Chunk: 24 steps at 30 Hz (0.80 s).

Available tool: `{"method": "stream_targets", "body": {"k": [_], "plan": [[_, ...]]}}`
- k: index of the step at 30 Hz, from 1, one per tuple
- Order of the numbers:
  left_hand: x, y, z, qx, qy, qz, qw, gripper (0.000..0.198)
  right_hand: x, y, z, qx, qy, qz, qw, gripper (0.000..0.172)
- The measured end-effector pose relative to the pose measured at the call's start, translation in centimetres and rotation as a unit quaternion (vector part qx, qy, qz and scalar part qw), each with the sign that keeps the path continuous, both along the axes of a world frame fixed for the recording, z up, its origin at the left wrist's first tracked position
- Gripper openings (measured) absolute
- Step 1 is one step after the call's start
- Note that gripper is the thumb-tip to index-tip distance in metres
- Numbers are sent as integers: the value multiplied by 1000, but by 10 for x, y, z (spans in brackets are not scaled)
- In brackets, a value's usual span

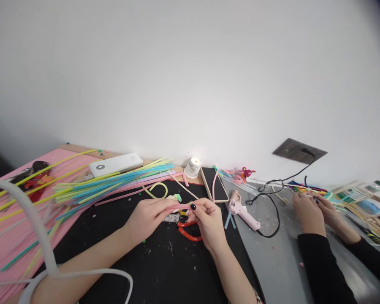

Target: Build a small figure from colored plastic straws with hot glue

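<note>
A short pink pipe cleaner (183,206) is stretched between my two hands above the black mat. My left hand (145,217) pinches its left part between thumb and fingers. At the other end, my right hand (209,221) is closed on it with thumb and forefinger. Just beneath the hands lies a tool with red handles (190,237), its head partly hidden. A small white and green piece (176,197) shows behind my left fingertips. A curled yellow-green pipe cleaner (158,191) rests farther back.
Many coloured pipe cleaners (114,185) lie left, beside a white power bank (115,164). Behind stand a paper cup (193,168) and a phone (217,188). A pink glue gun (245,213) with a black cord lies right. Another person's hands (312,211) work farther right. A white cable (41,228) crosses the foreground.
</note>
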<state>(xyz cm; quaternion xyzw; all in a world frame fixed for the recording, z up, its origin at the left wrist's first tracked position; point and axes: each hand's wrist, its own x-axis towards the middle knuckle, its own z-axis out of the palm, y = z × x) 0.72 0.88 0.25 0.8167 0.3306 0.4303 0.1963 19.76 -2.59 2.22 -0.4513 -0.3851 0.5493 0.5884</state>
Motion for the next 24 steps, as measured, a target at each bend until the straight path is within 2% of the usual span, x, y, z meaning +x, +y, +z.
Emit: {"method": "stream_targets", "body": {"k": [5, 10, 16, 20, 24], "plan": [[1, 0, 1, 7, -15, -2, 1000, 21, 1, 0, -1, 8, -27, 6, 1000, 20], [1, -1, 4, 3, -29, -9, 1000, 20, 2, -3, 0, 59, -132, 13, 989, 16], [1, -3, 3, -14, -30, -19, 999, 19, 5, -7, 4, 139, -325, 5, 935, 22], [1, -3, 3, -35, -22, -32, 999, 18, 6, -7, 9, 207, -373, 25, 904, 19], [2, -3, 5, -47, -33, -31, 998, 15, 5, -7, 13, 235, -392, 28, 889, 14]]}}
